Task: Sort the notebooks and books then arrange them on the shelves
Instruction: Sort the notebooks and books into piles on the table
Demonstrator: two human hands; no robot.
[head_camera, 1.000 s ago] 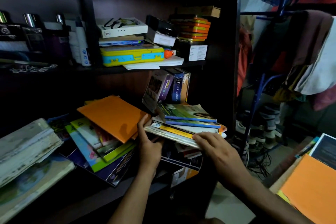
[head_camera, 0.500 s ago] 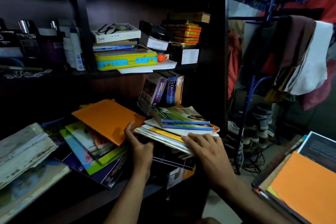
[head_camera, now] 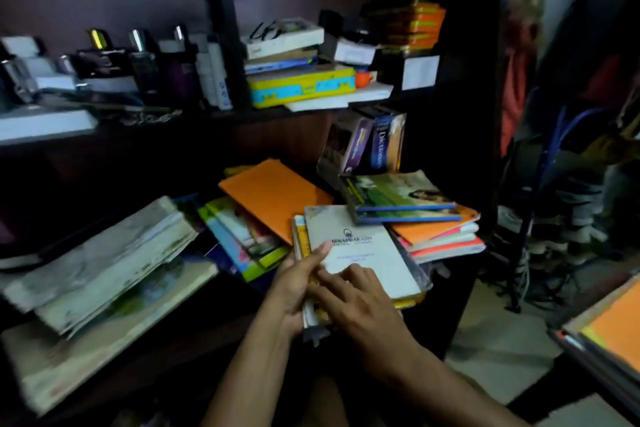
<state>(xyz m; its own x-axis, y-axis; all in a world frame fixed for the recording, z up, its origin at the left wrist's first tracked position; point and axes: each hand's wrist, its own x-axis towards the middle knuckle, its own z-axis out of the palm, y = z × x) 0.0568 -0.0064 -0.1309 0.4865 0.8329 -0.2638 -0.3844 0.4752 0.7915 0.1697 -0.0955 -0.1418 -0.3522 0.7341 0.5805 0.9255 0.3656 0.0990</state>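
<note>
A small stack topped by a white booklet (head_camera: 360,246) sticks out over the front edge of the lower shelf (head_camera: 221,326). My left hand (head_camera: 294,284) grips the stack's left side, thumb lying on the white cover. My right hand (head_camera: 360,305) rests on top of the cover with fingers curled down onto it. Behind the stack lie an orange notebook (head_camera: 273,194), a green-covered book (head_camera: 394,198) on an orange and pink pile (head_camera: 446,239), and colourful books (head_camera: 239,236) to the left. Upright books, one a dictionary (head_camera: 379,146), lean at the back.
Worn, thick books (head_camera: 100,263) lie at the left of the lower shelf. The upper shelf holds a yellow and blue case (head_camera: 301,87), boxes and bottles (head_camera: 142,66). Another pile with an orange cover (head_camera: 616,326) sits at the right edge. Clothes hang on a rack (head_camera: 568,121) to the right.
Both hands pulled a stack out from under the green book toward me and turned it. Its white cover now shows. The view shifted left and down.
</note>
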